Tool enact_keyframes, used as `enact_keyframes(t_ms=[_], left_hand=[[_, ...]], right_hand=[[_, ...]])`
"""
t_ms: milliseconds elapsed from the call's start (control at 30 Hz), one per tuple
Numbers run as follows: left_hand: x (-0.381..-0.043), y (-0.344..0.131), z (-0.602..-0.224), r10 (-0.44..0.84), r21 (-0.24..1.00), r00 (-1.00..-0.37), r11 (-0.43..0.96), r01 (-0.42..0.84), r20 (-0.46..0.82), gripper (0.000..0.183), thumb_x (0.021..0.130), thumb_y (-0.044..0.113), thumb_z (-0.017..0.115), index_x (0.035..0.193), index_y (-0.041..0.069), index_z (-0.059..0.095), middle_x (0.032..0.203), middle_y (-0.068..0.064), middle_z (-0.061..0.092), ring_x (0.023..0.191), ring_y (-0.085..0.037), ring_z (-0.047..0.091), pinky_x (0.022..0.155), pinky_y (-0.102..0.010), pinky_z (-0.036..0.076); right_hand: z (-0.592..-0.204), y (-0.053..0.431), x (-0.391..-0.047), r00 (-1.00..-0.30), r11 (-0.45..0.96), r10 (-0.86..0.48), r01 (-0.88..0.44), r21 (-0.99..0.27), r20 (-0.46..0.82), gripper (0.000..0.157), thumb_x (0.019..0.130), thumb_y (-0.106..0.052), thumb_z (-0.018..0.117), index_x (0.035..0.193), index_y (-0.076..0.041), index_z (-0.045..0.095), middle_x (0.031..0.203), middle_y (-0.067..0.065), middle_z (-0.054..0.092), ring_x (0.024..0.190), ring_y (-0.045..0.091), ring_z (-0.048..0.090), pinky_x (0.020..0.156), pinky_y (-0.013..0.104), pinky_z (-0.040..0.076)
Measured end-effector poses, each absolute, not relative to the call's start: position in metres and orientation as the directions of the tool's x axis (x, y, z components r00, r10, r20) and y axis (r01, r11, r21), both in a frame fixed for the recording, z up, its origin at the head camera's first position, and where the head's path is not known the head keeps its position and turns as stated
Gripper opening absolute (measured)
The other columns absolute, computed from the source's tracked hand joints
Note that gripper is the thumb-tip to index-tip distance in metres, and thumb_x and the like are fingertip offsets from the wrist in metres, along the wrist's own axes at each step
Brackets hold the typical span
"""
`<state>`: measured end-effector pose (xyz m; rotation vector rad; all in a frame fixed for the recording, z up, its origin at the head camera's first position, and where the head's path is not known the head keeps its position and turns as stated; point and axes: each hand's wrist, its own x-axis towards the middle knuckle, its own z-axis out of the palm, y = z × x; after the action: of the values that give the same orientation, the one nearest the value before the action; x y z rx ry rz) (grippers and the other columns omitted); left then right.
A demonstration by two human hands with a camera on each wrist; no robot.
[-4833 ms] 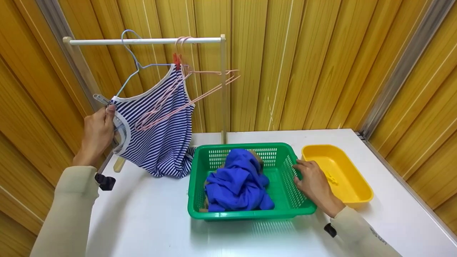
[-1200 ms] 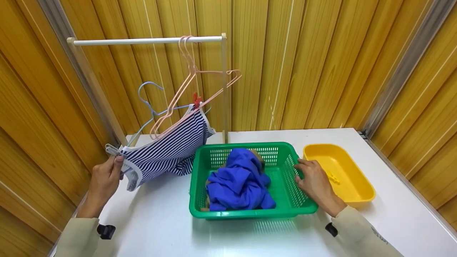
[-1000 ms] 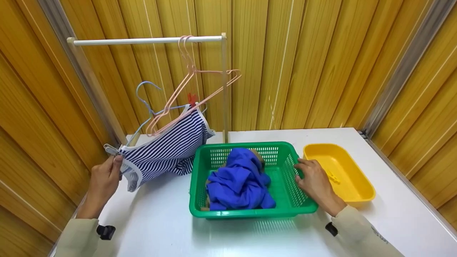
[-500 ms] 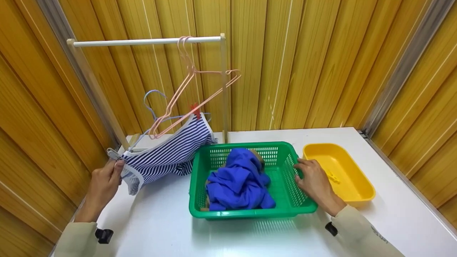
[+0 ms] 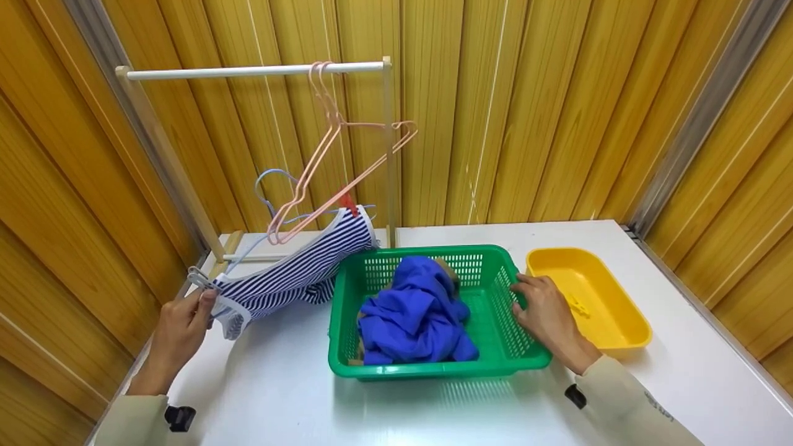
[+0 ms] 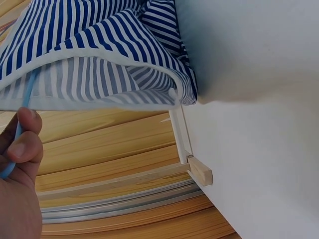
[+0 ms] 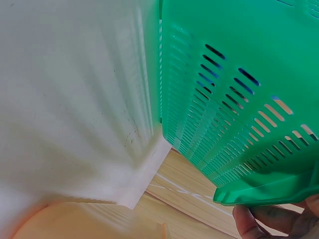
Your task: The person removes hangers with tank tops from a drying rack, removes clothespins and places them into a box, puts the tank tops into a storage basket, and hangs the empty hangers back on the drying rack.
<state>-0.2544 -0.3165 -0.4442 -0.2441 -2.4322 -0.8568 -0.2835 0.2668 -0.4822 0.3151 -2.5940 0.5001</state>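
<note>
Left fingers (image 6: pixel 29 145) pinching blue hanger (image 6: pixel 30 89), striped cloth (image 5: pixel 303 265) sagging from it, right fingers (image 5: pixel 535 286) gripping slotted green plastic basket (image 5: pixel 437 372)

The basket (image 5: pixel 440 371), cloth (image 5: pixel 416 319) inside, stands between the garment (image 5: pixel 294 266), left, and the tray (image 5: pixel 610 310), right.

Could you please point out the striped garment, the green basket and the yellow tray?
Striped garment (image 5: pixel 297 275), head view: on its striped fabric.
Green basket (image 5: pixel 433 371), head view: on its near rim.
Yellow tray (image 5: pixel 607 313), head view: on a bare part of its floor.
</note>
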Motion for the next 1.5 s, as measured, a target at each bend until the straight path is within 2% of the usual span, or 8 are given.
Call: enact_keyframes(t_ms=[233,467,633,900,1200,1367,1500], left_hand=[[-0.253,-0.315,-0.449,0.003,0.515,-0.813,0.772,0.372,0.583,0.022,0.102,0.016,0.052,0.088,0.004,0.065,0.072,-0.008,0.067,0.059,-0.001,0.050,0.049,-0.020,0.041],[-0.256,-0.316,-0.459,0.063,0.441,-0.709,0.743,0.503,0.702,0.024,0.099,0.011,0.056,0.078,0.005,0.065,0.063,-0.008,0.064,0.055,0.002,0.046,0.048,-0.014,0.038],[-0.254,-0.315,-0.463,0.082,0.417,-0.676,0.730,0.541,0.732,0.027,0.100,0.014,0.056,0.077,0.004,0.065,0.065,-0.009,0.066,0.055,0.002,0.047,0.048,-0.013,0.039],[-0.250,-0.313,-0.468,0.158,0.317,-0.592,0.721,0.616,0.791,0.032,0.100,0.020,0.056,0.071,0.006,0.057,0.061,0.004,0.051,0.059,0.002,0.042,0.048,-0.015,0.034],[-0.248,-0.307,-0.469,0.268,0.160,-0.477,0.715,0.681,0.837,0.042,0.100,0.037,0.051,0.068,0.010,0.051,0.063,0.003,0.045,0.062,0.000,0.037,0.050,-0.017,0.033],[-0.248,-0.303,-0.470,0.278,0.136,-0.468,0.725,0.675,0.839,0.040,0.100,0.036,0.053,0.069,0.010,0.054,0.064,0.002,0.051,0.061,-0.003,0.043,0.051,-0.016,0.041],[-0.249,-0.300,-0.468,0.268,0.143,-0.481,0.738,0.660,0.835,0.039,0.099,0.034,0.056,0.069,0.010,0.053,0.063,0.002,0.050,0.061,-0.003,0.042,0.051,-0.016,0.041]], right_hand=[[-0.482,0.267,-0.284,-0.854,0.904,-0.132,-0.311,-0.293,0.503,0.023,0.080,-0.005,0.074,0.100,0.005,0.072,0.119,0.027,0.066,0.106,0.042,0.060,0.096,0.056,0.048],[-0.481,0.266,-0.284,-0.868,0.903,-0.127,-0.301,-0.305,0.480,0.024,0.081,-0.005,0.074,0.102,0.004,0.072,0.122,0.027,0.065,0.109,0.043,0.059,0.098,0.057,0.047],[-0.481,0.267,-0.283,-0.870,0.903,-0.125,-0.299,-0.309,0.478,0.023,0.081,-0.005,0.074,0.102,0.004,0.072,0.122,0.027,0.065,0.109,0.043,0.059,0.098,0.057,0.047],[-0.479,0.266,-0.284,-0.871,0.904,-0.124,-0.297,-0.307,0.476,0.024,0.081,-0.006,0.074,0.103,0.004,0.071,0.122,0.028,0.065,0.109,0.043,0.059,0.099,0.057,0.046],[-0.481,0.267,-0.283,-0.855,0.903,-0.134,-0.314,-0.294,0.502,0.023,0.080,-0.006,0.076,0.101,0.003,0.072,0.120,0.027,0.065,0.107,0.042,0.060,0.097,0.056,0.048],[-0.482,0.267,-0.284,-0.853,0.905,-0.139,-0.316,-0.286,0.503,0.023,0.080,-0.006,0.075,0.101,0.004,0.072,0.120,0.027,0.065,0.107,0.043,0.061,0.096,0.056,0.049],[-0.482,0.267,-0.284,-0.852,0.903,-0.139,-0.317,-0.288,0.504,0.022,0.080,-0.005,0.075,0.100,0.003,0.072,0.120,0.027,0.065,0.107,0.043,0.061,0.096,0.056,0.048]])
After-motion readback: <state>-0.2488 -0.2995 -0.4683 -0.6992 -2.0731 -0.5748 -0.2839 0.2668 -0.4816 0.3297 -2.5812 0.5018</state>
